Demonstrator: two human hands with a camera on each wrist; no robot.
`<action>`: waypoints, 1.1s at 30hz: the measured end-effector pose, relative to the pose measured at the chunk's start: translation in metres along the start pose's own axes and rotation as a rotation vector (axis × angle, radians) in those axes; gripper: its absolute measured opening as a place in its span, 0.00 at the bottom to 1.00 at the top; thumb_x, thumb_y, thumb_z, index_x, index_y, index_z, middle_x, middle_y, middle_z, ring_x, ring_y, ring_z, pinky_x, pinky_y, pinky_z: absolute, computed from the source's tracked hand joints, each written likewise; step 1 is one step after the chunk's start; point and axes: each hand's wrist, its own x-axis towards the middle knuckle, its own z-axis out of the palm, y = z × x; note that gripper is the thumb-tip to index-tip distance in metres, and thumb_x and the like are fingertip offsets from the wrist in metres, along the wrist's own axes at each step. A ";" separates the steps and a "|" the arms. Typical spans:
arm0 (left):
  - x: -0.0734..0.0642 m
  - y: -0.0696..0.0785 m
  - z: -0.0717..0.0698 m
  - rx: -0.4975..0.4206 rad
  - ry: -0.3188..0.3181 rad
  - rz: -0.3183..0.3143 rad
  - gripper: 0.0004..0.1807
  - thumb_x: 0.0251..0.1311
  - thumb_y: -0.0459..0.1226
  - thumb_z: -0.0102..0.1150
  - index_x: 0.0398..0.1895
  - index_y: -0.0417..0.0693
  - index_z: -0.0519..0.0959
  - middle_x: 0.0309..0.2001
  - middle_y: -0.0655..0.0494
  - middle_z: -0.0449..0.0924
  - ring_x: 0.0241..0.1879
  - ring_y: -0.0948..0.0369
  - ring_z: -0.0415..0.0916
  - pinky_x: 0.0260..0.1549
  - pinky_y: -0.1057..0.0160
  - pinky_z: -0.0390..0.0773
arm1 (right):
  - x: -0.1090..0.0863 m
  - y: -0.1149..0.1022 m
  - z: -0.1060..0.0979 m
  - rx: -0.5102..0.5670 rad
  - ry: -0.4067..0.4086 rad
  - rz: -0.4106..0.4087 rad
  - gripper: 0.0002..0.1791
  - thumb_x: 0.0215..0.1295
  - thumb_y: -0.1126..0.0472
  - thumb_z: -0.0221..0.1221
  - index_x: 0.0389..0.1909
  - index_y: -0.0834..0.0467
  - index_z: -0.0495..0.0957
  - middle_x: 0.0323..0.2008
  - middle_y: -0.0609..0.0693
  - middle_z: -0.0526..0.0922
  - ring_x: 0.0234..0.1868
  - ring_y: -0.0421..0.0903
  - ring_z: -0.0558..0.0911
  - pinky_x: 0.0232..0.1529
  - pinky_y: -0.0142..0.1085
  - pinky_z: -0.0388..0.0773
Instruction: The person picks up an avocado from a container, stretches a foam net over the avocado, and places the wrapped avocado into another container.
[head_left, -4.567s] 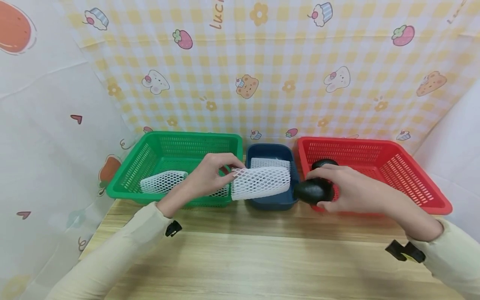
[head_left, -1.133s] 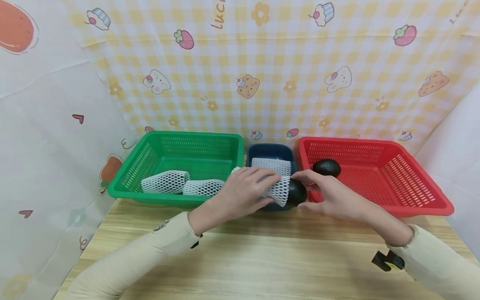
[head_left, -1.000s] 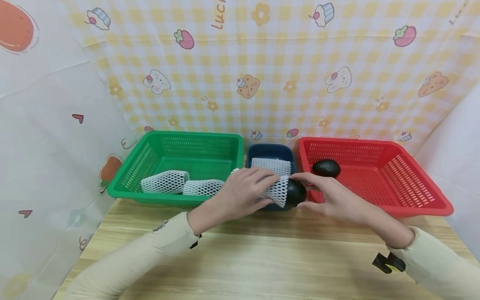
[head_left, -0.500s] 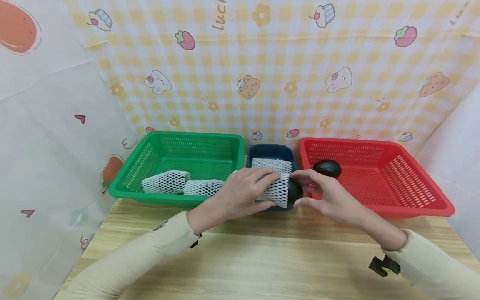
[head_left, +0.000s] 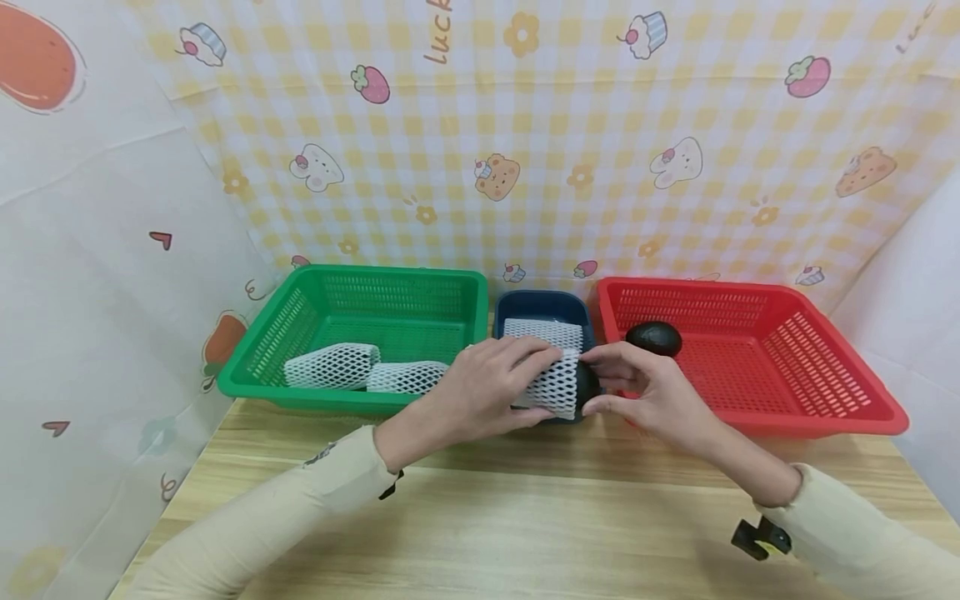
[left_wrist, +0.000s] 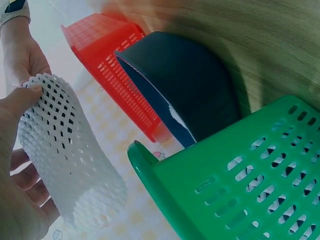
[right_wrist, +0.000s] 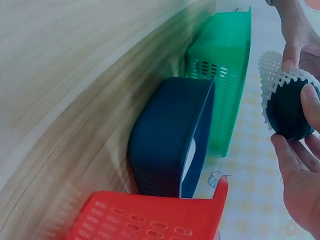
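Observation:
My left hand [head_left: 483, 387] grips a white foam net sleeve [head_left: 555, 385], thumb on the near side and fingers over the top. A dark avocado [head_left: 587, 385] sits partly inside the sleeve's right mouth. Its bare end is held between the thumb and fingers of my right hand [head_left: 660, 396]. In the right wrist view the mesh edge rings the avocado [right_wrist: 287, 112], with thumb and fingers on opposite sides of it. The left wrist view shows the sleeve [left_wrist: 70, 145] narrower toward the empty-looking lower end. Both hands are above the small blue bin [head_left: 543, 302].
Another avocado [head_left: 654, 338] lies in the red basket [head_left: 847, 337] at right. More foam netting [head_left: 543, 333] lies in the blue bin. The green basket [head_left: 300, 392] at left holds two net-covered pieces [head_left: 332, 365]. A patterned cloth [head_left: 420, 125] hangs behind.
The right hand brought the avocado left from the red basket to the sleeve. Over the last second the avocado has slid farther left into the sleeve; the left hand stays nearly still.

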 end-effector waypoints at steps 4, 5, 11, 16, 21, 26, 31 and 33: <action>0.000 0.001 0.000 -0.001 -0.001 0.002 0.36 0.54 0.53 0.75 0.63 0.44 0.77 0.58 0.49 0.78 0.54 0.55 0.78 0.50 0.56 0.79 | 0.000 0.001 0.002 0.010 0.015 -0.007 0.33 0.50 0.76 0.74 0.59 0.61 0.78 0.52 0.55 0.82 0.46 0.50 0.86 0.47 0.43 0.81; 0.000 0.001 0.001 -0.003 -0.002 0.003 0.36 0.54 0.53 0.75 0.63 0.44 0.77 0.58 0.49 0.78 0.54 0.55 0.77 0.50 0.56 0.79 | 0.000 0.001 0.002 0.009 0.017 -0.008 0.33 0.50 0.76 0.74 0.59 0.61 0.78 0.52 0.55 0.82 0.46 0.50 0.87 0.47 0.44 0.81; 0.000 0.001 0.002 -0.003 -0.007 0.004 0.37 0.54 0.53 0.75 0.63 0.44 0.77 0.58 0.49 0.78 0.54 0.54 0.77 0.50 0.56 0.79 | -0.001 0.003 0.005 0.026 0.023 -0.006 0.32 0.51 0.76 0.74 0.59 0.62 0.78 0.53 0.56 0.82 0.46 0.49 0.87 0.48 0.41 0.81; 0.000 0.000 0.003 -0.001 -0.002 0.007 0.37 0.54 0.54 0.75 0.63 0.44 0.76 0.58 0.49 0.78 0.54 0.54 0.77 0.50 0.56 0.79 | 0.000 0.005 0.009 0.043 0.033 0.001 0.32 0.50 0.77 0.74 0.58 0.63 0.78 0.53 0.57 0.82 0.47 0.50 0.86 0.47 0.40 0.81; 0.000 0.000 0.002 -0.008 -0.004 0.010 0.38 0.54 0.54 0.74 0.64 0.44 0.76 0.58 0.49 0.78 0.54 0.54 0.77 0.51 0.56 0.79 | 0.001 0.005 0.011 0.043 0.025 0.018 0.32 0.50 0.77 0.73 0.58 0.64 0.78 0.54 0.58 0.82 0.48 0.50 0.86 0.47 0.38 0.81; 0.000 -0.001 0.001 -0.026 -0.003 0.011 0.38 0.54 0.54 0.74 0.64 0.45 0.76 0.59 0.49 0.77 0.54 0.54 0.77 0.52 0.56 0.78 | 0.001 0.005 0.009 0.062 -0.023 0.019 0.33 0.52 0.78 0.72 0.62 0.66 0.75 0.57 0.60 0.80 0.52 0.50 0.85 0.49 0.39 0.79; -0.001 -0.003 0.000 -0.039 0.024 0.023 0.38 0.53 0.53 0.76 0.63 0.45 0.77 0.58 0.49 0.78 0.54 0.55 0.77 0.51 0.57 0.79 | -0.001 0.007 0.008 0.035 -0.045 -0.042 0.37 0.49 0.83 0.71 0.63 0.64 0.75 0.58 0.57 0.78 0.56 0.49 0.82 0.50 0.41 0.78; -0.001 -0.003 0.001 -0.040 0.031 0.027 0.37 0.53 0.53 0.75 0.63 0.45 0.77 0.58 0.49 0.78 0.54 0.55 0.77 0.52 0.57 0.79 | -0.002 0.008 0.009 -0.002 -0.021 -0.073 0.37 0.48 0.82 0.72 0.62 0.63 0.76 0.57 0.55 0.79 0.55 0.48 0.83 0.49 0.42 0.79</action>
